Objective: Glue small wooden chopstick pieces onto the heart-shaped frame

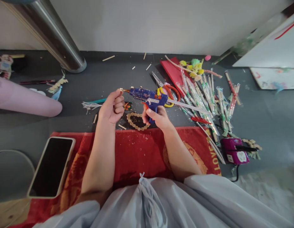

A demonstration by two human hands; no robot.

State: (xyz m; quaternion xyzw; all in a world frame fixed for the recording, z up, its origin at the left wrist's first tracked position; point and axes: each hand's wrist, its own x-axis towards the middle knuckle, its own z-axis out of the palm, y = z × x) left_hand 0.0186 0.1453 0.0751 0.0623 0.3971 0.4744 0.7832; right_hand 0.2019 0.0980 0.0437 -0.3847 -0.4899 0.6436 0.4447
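My right hand [157, 116] is wrapped round the handle of a blue glue gun [143, 94], whose nozzle points left. A long whitish glue stick [188, 106] sticks out of its back end. In my left hand [113, 107] a small pale wooden piece [121, 89] is pinched between thumb and forefinger, right at the nozzle tip; whether the two touch I cannot tell. The other left fingers are curled in. Below and between my hands, a ring of small wooden pieces [137, 121] lies on the dark table, partly hidden by my right fingers.
Orange-handled scissors [172, 91] and several wrapped chopsticks [199, 95] lie to the right, with a purple box [234, 150] nearer me. At left are a phone [52, 166], a pink cylinder [25, 98] and a metal post [49, 34]. A red towel [139, 148] lies under my forearms.
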